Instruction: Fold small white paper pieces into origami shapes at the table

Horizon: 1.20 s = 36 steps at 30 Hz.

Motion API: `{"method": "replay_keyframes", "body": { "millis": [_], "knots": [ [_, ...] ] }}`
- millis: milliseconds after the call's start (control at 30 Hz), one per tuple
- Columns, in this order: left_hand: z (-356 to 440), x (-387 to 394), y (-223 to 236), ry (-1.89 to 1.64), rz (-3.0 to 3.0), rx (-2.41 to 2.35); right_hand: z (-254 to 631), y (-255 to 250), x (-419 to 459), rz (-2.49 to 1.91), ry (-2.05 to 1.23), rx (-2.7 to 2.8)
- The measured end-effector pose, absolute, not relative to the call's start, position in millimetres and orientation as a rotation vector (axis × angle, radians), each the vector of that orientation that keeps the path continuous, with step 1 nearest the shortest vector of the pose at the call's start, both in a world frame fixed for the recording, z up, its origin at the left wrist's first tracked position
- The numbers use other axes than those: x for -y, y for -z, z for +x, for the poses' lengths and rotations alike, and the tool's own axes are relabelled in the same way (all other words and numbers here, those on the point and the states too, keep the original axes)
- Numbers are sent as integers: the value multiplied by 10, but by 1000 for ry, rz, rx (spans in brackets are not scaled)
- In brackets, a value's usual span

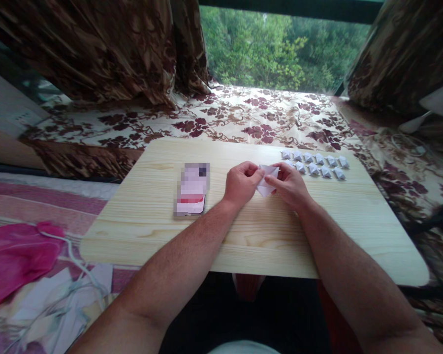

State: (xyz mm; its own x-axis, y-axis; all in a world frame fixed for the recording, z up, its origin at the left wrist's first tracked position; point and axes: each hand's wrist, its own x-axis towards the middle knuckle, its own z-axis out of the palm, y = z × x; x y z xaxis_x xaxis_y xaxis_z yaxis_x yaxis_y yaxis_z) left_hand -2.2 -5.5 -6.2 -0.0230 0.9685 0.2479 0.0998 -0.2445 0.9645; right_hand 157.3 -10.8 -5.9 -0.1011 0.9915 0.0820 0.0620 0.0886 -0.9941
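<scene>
A small piece of folded white paper is held up between my two hands over the middle of the table. Its lower end narrows to a point, and creases cross its face. My left hand pinches its left edge between thumb and fingers. On the opposite side, my right hand grips it, the thumb lying across the front. Beyond my right hand, several small folded white paper pieces stand in two rows on the tabletop. My right hand partly covers the near row's left end.
A phone, partly blurred out, lies on the wooden table left of my hands. Behind the table runs a floral-covered ledge below a window. At the lower left are a pink cloth, a white cable and loose papers.
</scene>
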Motion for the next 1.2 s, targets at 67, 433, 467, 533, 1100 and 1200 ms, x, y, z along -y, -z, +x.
{"method": "replay_keyframes", "body": {
  "millis": [67, 433, 467, 533, 1100, 1200],
  "knots": [
    [-28, 38, 75, -1417, 1436, -1226, 1586, 58, 106, -1123, -1221, 1347],
    [-23, 6, 63, -1438, 1318, -1195, 1615, 47, 102, -1056, -1175, 1275],
    [-24, 5, 55, -1427, 1309, -1177, 1615, 48, 103, -1054, -1167, 1261],
    [-27, 4, 40, -1410, 1283, -1136, 1614, 48, 105, -1044, -1154, 1244],
    [-40, 10, -41, -1285, 911, -930, 1630, -7, 144, -933, -1240, 1210],
    [-47, 24, -46, -1214, 900, -874, 1625, -16, 148, -957, -1162, 1221]
  ]
}}
